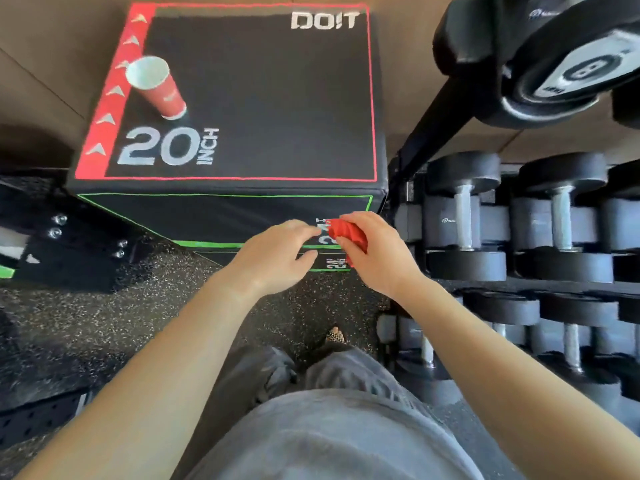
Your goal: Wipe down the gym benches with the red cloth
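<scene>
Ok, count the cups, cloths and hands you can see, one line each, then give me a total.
Cups: 1, the red cup on the black box.
Cloths: 1, the red cloth held in the right hand.
Hands: 2, the left hand and the right hand.
Total: 4.

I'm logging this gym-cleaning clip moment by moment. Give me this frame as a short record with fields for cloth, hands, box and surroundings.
cloth: red cloth, bunched, in front of the box's side
right hand: grips the cloth
left hand: fingertips touch the cloth's edge
box: black padded box, top marked 20 INCH, cloth not on it
cup: red cup, upright on the box top, near its left edge
right side: dumbbells on a rack
</scene>
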A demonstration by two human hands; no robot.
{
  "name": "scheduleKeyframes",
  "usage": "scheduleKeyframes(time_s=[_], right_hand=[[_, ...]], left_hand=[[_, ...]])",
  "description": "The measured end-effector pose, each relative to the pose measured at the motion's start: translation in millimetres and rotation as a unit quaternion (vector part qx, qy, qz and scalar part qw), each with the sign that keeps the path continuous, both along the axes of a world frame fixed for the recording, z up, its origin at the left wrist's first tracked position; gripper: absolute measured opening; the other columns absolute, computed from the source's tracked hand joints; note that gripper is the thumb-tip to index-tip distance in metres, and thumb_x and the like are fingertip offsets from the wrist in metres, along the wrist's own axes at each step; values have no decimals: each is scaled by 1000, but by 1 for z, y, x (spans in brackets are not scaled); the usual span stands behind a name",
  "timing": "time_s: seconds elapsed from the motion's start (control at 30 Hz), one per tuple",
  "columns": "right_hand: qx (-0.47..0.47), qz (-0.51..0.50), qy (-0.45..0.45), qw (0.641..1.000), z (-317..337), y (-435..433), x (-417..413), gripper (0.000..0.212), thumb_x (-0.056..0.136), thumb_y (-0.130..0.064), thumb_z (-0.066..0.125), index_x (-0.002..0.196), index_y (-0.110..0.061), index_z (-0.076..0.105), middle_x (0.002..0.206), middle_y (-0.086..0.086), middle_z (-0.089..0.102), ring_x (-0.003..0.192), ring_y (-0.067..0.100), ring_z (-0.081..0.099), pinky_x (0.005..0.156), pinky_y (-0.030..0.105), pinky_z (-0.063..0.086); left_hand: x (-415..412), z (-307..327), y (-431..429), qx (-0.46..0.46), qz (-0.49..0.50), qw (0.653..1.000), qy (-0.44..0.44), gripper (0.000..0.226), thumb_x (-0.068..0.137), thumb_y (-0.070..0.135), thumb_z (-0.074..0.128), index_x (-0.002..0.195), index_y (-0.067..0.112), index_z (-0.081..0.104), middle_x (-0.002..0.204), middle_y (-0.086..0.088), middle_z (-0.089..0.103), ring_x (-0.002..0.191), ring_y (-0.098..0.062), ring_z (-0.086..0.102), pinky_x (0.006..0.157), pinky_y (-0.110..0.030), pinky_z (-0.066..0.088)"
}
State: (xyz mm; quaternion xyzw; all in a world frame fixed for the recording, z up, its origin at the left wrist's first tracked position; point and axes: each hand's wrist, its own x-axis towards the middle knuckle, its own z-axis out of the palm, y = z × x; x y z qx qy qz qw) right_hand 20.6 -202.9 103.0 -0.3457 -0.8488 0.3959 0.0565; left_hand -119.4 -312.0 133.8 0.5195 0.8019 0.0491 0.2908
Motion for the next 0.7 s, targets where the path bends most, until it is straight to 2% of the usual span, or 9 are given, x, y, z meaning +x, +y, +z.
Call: scheduleKeyframes(time_s=[0.1,0.23,0.47,0.6,0.7], right_hand=[[5,-30,3,1000,0,17,-16,35,91,-26,57,125,-18,54,124,-1,56,110,18,53,90,25,39],[17,-70,20,997,0,39,-45,33,91,-24,57,123,-17,55,121,0,57,107,20,55,93,37,46],[41,-159,35,986,7,70,-108,35,89,-22,60,123,-14,56,124,3,55,114,22,52,96,42,43],[53,-192,-41,979,-1,82,-141,44,86,-33,62,128,-25,53,140,-2,45,130,20,40,103,54,35],[44,-246,-27,968,-8,79,-152,48,84,-31,66,129,-21,53,142,2,43,131,22,40,107,46,33]], left_hand=[[-23,1,24,14,-28,1000,4,43,96,33,44,139,27,41,145,9,40,130,-14,41,103,-38,40],[-60,1,58,17,-74,997,9,43,96,33,44,139,26,41,145,8,40,131,-16,39,105,-38,37],[-132,9,112,27,-163,986,2,43,96,34,43,138,28,41,145,9,39,131,-13,39,105,-38,37],[-173,15,139,30,-217,976,14,43,96,34,43,139,28,41,145,9,39,131,-14,40,104,-39,38],[-185,15,149,26,-269,963,6,43,96,32,43,139,28,41,145,8,39,129,-15,41,103,-36,38]])
